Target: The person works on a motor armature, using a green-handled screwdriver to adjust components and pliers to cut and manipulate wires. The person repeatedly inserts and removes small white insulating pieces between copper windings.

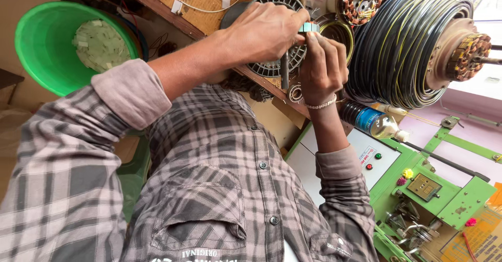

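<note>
A round grey motor stator with a ribbed rim rests at the edge of a wooden bench. My left hand lies over its top, fingers curled round the rim. My right hand, with a beaded bracelet on the wrist, is closed against the stator's right side. Its fingertips pinch a small pale slip at the rim, just under my left fingertips. A dark rod sticks out of the stator between my two hands. My checked shirt fills the lower part of the view.
A green bucket holding pale paper scraps stands at the left. A big coil of black and yellow wire and copper-wound cores sit at the right. Below them are a plastic bottle and a green machine with a white button panel.
</note>
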